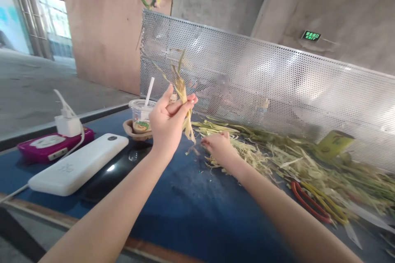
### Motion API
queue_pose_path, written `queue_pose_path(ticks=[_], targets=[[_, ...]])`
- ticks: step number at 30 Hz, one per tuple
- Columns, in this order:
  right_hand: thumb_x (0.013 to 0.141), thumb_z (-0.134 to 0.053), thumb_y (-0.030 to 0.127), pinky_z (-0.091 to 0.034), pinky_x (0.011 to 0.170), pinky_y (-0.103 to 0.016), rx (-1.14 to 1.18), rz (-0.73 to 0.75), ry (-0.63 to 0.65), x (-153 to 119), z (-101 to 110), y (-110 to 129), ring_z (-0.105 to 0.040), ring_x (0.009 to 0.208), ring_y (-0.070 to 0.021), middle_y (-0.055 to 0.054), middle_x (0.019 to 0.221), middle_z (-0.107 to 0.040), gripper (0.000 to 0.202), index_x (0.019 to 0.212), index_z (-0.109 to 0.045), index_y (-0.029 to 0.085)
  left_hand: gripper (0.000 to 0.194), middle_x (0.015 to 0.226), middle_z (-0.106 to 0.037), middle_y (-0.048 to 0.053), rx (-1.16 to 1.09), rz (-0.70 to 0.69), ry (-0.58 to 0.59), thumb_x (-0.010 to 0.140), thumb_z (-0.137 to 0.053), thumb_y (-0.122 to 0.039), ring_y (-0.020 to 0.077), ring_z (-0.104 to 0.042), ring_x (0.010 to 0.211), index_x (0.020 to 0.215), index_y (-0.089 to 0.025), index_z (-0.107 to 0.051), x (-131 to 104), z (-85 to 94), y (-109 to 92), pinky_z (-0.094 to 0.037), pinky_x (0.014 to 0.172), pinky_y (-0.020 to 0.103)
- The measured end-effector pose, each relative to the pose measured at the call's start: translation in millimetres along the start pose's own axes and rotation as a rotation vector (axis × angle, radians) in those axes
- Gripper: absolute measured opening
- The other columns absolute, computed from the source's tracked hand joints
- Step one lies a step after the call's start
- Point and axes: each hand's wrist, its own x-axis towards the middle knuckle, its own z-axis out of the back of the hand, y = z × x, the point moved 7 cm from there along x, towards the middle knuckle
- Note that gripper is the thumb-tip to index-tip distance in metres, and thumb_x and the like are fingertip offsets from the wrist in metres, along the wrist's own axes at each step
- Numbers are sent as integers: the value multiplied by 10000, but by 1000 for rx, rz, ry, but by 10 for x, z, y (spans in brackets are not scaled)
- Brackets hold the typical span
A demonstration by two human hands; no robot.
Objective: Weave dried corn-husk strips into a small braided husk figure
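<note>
My left hand [166,121] is raised over the table, its fingers closed around a dried corn husk bundle [180,86]. The bundle stands nearly upright, with thin stray leaves at its top and a pale, loose end hanging below the fingers. Lower and to the right, my right hand [220,148] is at the edge of a pile of shredded husk strips [253,158]. Its fingers are curled together, and whatever they pinch is too small to make out. Longer greenish husk leaves [256,133] lie behind the pile.
On the blue table [185,213], a lidded cup [137,111] with a straw stands in a cardboard holder. A white power bank [78,164], black glossy object [120,168] and magenta power strip [51,144] lie left. Red-handled scissors [308,203] lie right. A perforated metal panel [262,78] rises behind.
</note>
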Motion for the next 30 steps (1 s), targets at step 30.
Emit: queue_pose_path(ticks=[30], targets=[[764, -546, 224, -434, 633, -257, 553, -263, -241, -304, 786, -413, -613, 657, -153, -24, 681, -699, 161, 751, -701, 183, 463, 825, -750, 35, 105, -17, 44, 685, -703, -127, 217, -707, 798, 1118, -173, -546, -5, -22, 20, -585, 772, 354]])
